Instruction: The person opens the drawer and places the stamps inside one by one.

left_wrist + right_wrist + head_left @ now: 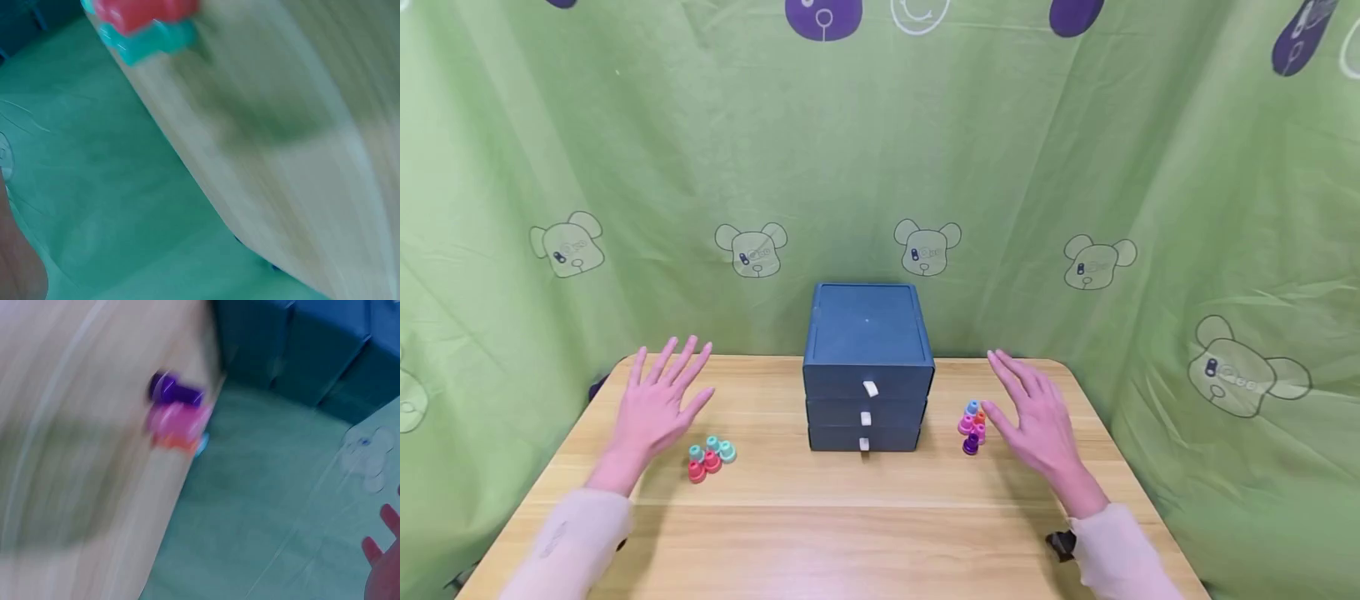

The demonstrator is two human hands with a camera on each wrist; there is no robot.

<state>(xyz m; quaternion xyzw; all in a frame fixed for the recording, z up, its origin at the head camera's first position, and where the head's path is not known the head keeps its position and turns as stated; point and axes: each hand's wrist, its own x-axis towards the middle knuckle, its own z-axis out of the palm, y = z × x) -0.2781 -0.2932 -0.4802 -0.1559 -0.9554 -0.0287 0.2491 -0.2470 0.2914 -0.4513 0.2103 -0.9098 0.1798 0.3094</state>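
Note:
My left hand (655, 412) is held above the table with fingers spread, holding nothing. Beside it lie small teal pieces (727, 452) and red pieces (697, 472), blurred in the left wrist view as a red piece (134, 12) and a teal piece (150, 42). On the other side my right hand (1037, 421), fingers extended, holds nothing. Several small pieces are near its thumb: a purple one (971, 444), pink ones, an orange one and a blue one (973, 407). The right wrist view shows the purple piece (175, 390) and pink piece (180, 420).
A dark blue cabinet (868, 325) with three drawers and white handles stands at the back middle of the wooden table (850, 542). Its drawers look closed. Green curtains (850, 167) with bear drawings hang behind and beside the table. A black object (1061, 546) shows by the right sleeve.

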